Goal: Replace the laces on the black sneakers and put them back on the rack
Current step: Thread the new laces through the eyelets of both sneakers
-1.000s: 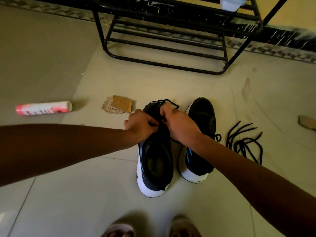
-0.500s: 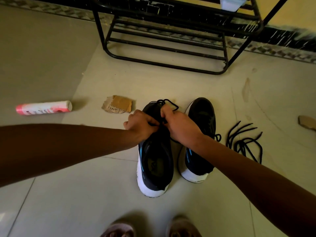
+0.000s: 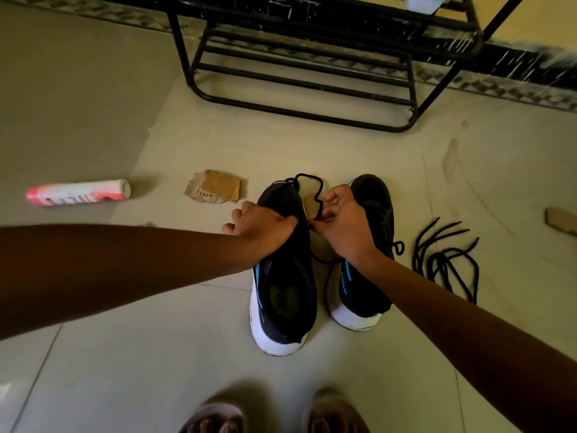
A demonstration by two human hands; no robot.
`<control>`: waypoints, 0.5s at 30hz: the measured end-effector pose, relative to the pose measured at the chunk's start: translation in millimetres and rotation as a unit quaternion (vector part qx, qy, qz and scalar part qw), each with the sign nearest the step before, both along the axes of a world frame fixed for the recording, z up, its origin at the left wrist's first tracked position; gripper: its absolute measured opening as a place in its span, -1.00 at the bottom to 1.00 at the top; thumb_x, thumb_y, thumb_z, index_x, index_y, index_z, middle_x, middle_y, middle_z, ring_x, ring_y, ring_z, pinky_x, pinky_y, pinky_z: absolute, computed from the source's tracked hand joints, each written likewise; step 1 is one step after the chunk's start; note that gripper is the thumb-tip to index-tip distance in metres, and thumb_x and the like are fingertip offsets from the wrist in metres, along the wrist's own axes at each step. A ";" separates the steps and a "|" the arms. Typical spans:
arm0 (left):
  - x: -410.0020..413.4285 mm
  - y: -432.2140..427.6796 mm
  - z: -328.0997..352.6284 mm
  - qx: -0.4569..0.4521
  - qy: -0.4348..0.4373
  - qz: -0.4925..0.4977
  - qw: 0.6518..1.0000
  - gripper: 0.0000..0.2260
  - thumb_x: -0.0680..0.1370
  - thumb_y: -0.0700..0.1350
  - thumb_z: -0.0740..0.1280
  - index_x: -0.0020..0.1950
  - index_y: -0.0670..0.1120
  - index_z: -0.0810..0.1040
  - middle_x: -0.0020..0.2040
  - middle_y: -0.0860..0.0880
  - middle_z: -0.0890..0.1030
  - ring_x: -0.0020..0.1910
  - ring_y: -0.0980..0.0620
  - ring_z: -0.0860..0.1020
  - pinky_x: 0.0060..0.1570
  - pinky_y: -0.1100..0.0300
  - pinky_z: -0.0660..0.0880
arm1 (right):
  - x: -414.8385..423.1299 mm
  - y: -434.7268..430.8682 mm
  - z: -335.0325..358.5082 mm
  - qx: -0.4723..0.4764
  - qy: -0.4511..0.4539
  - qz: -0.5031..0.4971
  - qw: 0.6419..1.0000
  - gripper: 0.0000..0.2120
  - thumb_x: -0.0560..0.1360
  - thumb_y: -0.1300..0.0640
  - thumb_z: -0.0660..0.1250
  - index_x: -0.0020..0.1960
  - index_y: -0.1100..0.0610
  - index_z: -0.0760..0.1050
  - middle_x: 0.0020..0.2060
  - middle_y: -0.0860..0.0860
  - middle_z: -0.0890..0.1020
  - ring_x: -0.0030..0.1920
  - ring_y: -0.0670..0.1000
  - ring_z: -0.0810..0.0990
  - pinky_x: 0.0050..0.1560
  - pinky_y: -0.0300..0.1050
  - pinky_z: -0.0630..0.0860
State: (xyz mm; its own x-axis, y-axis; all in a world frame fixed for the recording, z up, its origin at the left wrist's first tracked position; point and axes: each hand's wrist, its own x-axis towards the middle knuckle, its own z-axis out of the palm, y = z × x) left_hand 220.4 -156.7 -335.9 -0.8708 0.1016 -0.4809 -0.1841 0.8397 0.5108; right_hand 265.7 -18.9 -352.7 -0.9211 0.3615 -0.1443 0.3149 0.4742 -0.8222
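Note:
Two black sneakers with white soles stand side by side on the floor, toes away from me: the left sneaker [image 3: 282, 292] and the right sneaker [image 3: 373, 201]. My left hand [image 3: 260, 226] grips the lacing area of the left sneaker. My right hand [image 3: 343, 220] pinches a black lace [image 3: 313, 189] that loops up from the left sneaker's toe end into the gap between the shoes. A loose pile of black laces [image 3: 446, 260] lies on the floor to the right. The black metal shoe rack [image 3: 299, 85] stands at the far side.
A pink and white spray can [image 3: 79, 192] lies on its side at the left. A torn cardboard scrap [image 3: 215, 189] sits left of the sneakers, another cardboard piece [image 3: 562, 220] at the right edge. My sandalled feet [image 3: 274, 417] show at the bottom. A white container [image 3: 424, 2] sits on the rack.
My right hand has moved right, off the left sneaker, drawing the lace loop out over the gap between the shoes. My left hand stays on the left sneaker.

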 end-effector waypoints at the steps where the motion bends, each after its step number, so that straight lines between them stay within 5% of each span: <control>1: -1.2 2.0 -0.7 -0.012 -0.009 -0.008 1.000 -0.65 0.45 0.24 0.31 0.04 0.02 0.61 0.23 -0.08 0.36 0.28 -0.17 0.28 0.25 -0.04 0.20 | -0.5 -0.2 -1.6 -0.012 -0.007 -0.006 1.000 -0.60 0.36 0.29 0.49 0.00 0.08 0.31 -0.23 0.14 0.66 -0.18 0.00 0.64 -0.08 -0.16 0.56; 4: -7.1 7.6 -6.8 -0.050 -0.021 -0.019 0.998 -0.47 0.36 0.34 0.35 0.16 0.02 0.59 0.27 -0.08 0.35 0.28 -0.16 0.28 0.23 -0.02 0.22 | -1.4 -2.3 -2.8 -0.028 -0.017 -0.012 0.999 -0.61 0.38 0.29 0.47 0.00 0.07 0.30 -0.20 0.17 0.66 -0.14 0.07 0.65 -0.07 -0.11 0.56; 7: -9.9 12.8 -9.6 -0.055 -0.024 -0.004 0.998 -0.41 0.35 0.31 0.38 0.22 -0.06 0.54 0.30 -0.09 0.35 0.31 -0.17 0.26 0.23 0.00 0.24 | -0.8 -2.6 -1.7 -0.014 -0.014 -0.026 0.999 -0.64 0.40 0.28 0.46 0.00 0.08 0.30 -0.21 0.20 0.63 -0.16 0.09 0.63 -0.18 -0.29 0.50; 11: -10.8 14.7 -11.7 -0.026 -0.032 0.015 0.999 -0.46 0.39 0.23 0.39 0.22 -0.10 0.55 0.30 -0.10 0.33 0.29 -0.16 0.25 0.25 0.05 0.29 | -0.7 -3.8 0.6 -0.005 -0.008 -0.032 0.999 -0.65 0.43 0.28 0.44 0.01 0.10 0.28 -0.29 0.16 0.55 -0.23 0.04 0.58 -0.29 -0.43 0.42; 15: -8.6 12.0 -11.8 0.022 -0.043 0.037 0.998 -0.55 0.42 0.16 0.40 0.19 -0.08 0.58 0.27 -0.12 0.33 0.26 -0.16 0.25 0.27 0.11 0.28 | -1.2 -8.5 -1.4 -0.045 -0.004 -0.029 0.999 -0.67 0.45 0.29 0.42 0.00 0.09 0.27 -0.20 0.22 0.63 -0.17 0.06 0.64 -0.13 -0.28 0.52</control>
State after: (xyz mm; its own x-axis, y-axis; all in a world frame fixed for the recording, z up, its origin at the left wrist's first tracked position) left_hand 211.8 -144.7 -347.7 -0.8327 0.0607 -0.5504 -0.2895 0.7995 0.5262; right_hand 264.5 -27.4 -354.1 -0.8975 0.3997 -0.1864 0.3472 0.3795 -0.8576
